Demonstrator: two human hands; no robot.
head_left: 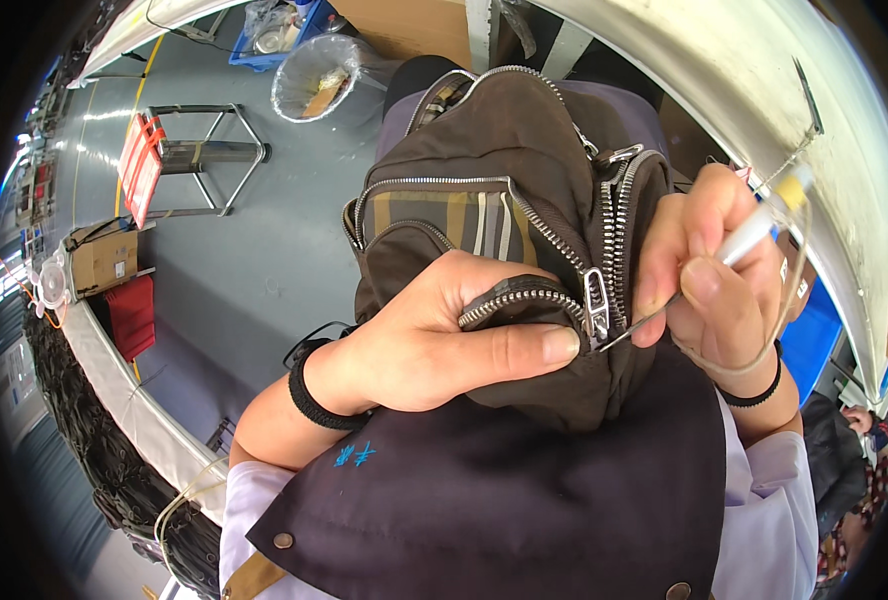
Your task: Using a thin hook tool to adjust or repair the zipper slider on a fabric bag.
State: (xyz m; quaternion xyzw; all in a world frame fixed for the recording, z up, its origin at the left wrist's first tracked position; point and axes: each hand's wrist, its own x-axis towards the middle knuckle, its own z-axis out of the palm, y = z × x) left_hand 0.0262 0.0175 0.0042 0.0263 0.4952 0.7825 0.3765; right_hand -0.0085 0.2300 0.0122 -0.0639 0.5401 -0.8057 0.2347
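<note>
A dark brown fabric bag [494, 130] with several metal zippers lies on my lap, over my dark apron [564, 490]. My left hand [434, 335] grips the bag's near edge, its thumb lying beside a silver zipper pull [596, 300]. In my right hand [709, 285] is a slim tool with a white handle [749, 237], a yellow band and a thin dark metal shaft. The shaft's tip points at the fabric just below the zipper pull; whether it touches I cannot tell. A pale cord [802, 275] loops past my right wrist. Striped lining shows through an unzipped opening.
A pale curved work surface [794, 90] runs along the right. Ahead on the left stand a bin with a clear liner [314, 80], a blue crate [264, 55] and a metal-framed stool [214, 150]. A cardboard box [102, 262] is at far left. Another person's hand [857, 418] shows at lower right.
</note>
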